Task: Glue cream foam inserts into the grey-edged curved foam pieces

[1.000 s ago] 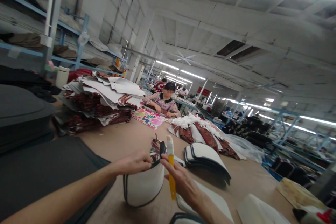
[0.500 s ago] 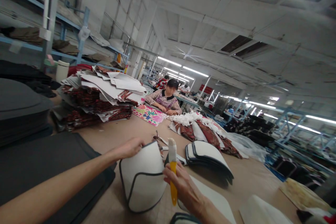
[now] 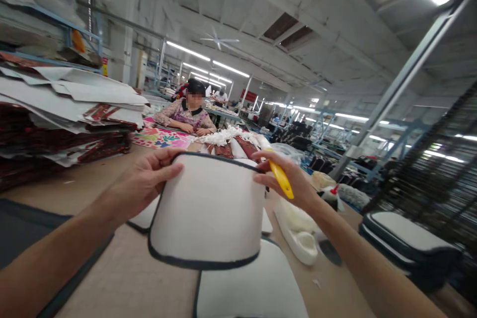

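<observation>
A white panel with dark edging [image 3: 208, 211] is held up in front of me, bowed and raised over the table. My left hand [image 3: 151, 179] pinches its upper left corner, thumb on the white face. At the upper right corner my right hand [image 3: 285, 174] grips the edge and also keeps a yellow-handled brush [image 3: 281, 180] between its fingers. The brush's bristles are hidden. Below lies another white, dark-edged panel [image 3: 249, 283] on the brown table [image 3: 156, 278].
Stacked white and dark-red pieces [image 3: 67, 104] rise at the left, above a dark sheet [image 3: 33, 228]. Across the table sits a person [image 3: 192, 109] beside flowered fabric [image 3: 164, 136]. A white container [image 3: 301, 238] and stacked panels [image 3: 406, 233] are at the right.
The view has turned right. The panel has been raised and turned to show a plain white face. My right hand, still with the brush, has taken hold of its right corner.
</observation>
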Action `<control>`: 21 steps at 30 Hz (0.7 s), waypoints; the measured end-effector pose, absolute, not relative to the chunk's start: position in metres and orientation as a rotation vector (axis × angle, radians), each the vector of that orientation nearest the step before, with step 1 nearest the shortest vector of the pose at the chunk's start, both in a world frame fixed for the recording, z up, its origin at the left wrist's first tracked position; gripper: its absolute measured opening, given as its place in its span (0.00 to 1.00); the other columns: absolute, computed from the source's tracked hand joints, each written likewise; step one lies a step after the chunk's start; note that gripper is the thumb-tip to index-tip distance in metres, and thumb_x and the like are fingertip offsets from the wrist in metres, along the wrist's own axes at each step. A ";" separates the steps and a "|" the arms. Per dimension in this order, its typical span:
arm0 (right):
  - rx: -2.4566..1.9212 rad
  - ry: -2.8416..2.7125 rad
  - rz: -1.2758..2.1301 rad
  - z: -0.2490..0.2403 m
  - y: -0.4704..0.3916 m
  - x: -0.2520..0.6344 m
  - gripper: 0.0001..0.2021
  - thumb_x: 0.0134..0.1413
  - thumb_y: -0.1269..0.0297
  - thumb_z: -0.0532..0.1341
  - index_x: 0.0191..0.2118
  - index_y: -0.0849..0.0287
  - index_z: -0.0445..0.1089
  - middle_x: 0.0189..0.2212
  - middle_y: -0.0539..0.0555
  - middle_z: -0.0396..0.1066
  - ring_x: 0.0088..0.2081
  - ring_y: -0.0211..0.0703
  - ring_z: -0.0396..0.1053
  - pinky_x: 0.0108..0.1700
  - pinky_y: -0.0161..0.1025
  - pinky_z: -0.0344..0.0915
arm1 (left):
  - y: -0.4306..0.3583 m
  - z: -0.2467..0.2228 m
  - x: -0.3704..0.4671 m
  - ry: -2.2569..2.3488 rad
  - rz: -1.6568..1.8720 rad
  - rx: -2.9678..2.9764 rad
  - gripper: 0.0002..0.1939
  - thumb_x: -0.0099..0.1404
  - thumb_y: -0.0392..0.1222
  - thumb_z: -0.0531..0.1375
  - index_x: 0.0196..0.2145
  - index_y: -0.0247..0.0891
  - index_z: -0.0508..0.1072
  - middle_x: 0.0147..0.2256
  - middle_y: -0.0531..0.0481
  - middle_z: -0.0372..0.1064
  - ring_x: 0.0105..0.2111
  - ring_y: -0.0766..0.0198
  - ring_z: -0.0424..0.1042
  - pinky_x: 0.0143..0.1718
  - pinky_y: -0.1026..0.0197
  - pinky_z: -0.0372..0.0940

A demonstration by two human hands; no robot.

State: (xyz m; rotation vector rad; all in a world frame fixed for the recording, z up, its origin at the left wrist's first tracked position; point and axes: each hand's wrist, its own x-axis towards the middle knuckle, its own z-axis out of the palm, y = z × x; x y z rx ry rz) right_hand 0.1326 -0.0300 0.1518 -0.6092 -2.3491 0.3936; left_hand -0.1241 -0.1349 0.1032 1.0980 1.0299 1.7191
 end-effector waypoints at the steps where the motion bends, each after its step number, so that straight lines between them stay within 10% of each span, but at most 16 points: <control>1: -0.680 -2.308 0.441 0.146 -0.028 0.150 0.19 0.50 0.54 0.62 0.46 0.57 0.65 0.30 0.49 0.69 0.30 0.36 0.67 0.30 0.31 0.63 | -0.129 0.097 -0.112 0.976 1.635 1.041 0.21 0.46 0.41 0.70 0.39 0.35 0.72 0.32 0.49 0.73 0.28 0.63 0.72 0.28 0.64 0.69; 9: -0.967 -2.269 1.029 0.034 -0.011 0.222 0.19 0.49 0.52 0.61 0.44 0.58 0.62 0.32 0.52 0.69 0.31 0.38 0.67 0.31 0.34 0.62 | -0.108 -0.018 -0.049 1.148 1.254 0.970 0.22 0.50 0.44 0.66 0.43 0.34 0.70 0.40 0.43 0.72 0.39 0.55 0.72 0.38 0.57 0.68; 15: -0.911 -2.340 1.002 -0.021 -0.003 0.220 0.19 0.47 0.55 0.63 0.44 0.56 0.64 0.38 0.55 0.70 0.38 0.43 0.68 0.41 0.40 0.64 | -0.125 -0.062 -0.033 1.664 1.140 2.134 0.22 0.61 0.41 0.55 0.54 0.50 0.64 0.60 0.48 0.54 0.60 0.47 0.49 0.58 0.40 0.47; 21: -1.099 -2.242 0.619 -0.004 -0.005 0.239 0.20 0.51 0.59 0.57 0.51 0.55 0.65 0.40 0.57 0.67 0.42 0.49 0.65 0.47 0.48 0.60 | -0.118 -0.093 -0.011 1.250 0.878 2.774 0.28 0.64 0.54 0.52 0.60 0.56 0.51 0.57 0.50 0.60 0.56 0.46 0.58 0.51 0.47 0.61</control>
